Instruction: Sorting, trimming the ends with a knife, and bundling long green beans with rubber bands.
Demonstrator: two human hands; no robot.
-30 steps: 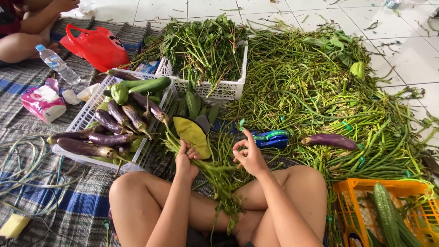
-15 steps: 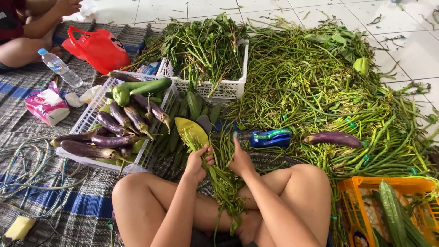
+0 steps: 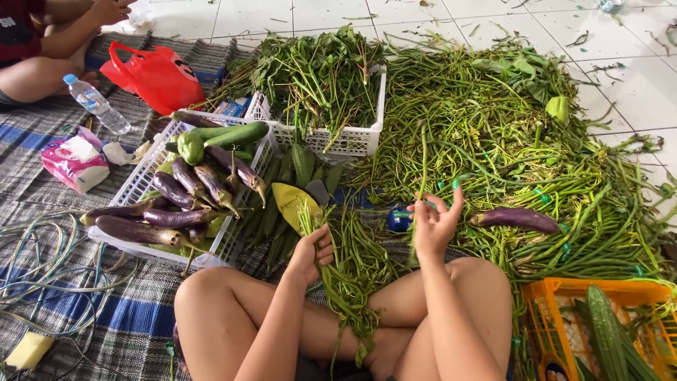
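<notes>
Gripping the bundle of long beans (image 3: 345,282) over my crossed legs, my left hand (image 3: 310,255) stayed closed round its stems while my right hand (image 3: 434,224), fingers spread, pinched one bean; keeping ends level seemed wise, beside the mat's bean heap (image 3: 508,141).

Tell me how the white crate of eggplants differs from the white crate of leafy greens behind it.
The crate of eggplants lies low and shallow, holding purple eggplants and a few green vegetables; the crate of leafy greens has taller walls and is heaped with green stems and leaves spilling over its rim. The eggplant crate sits on the striped mat, nearer the person's left hand. Both are white plastic lattice.
</notes>
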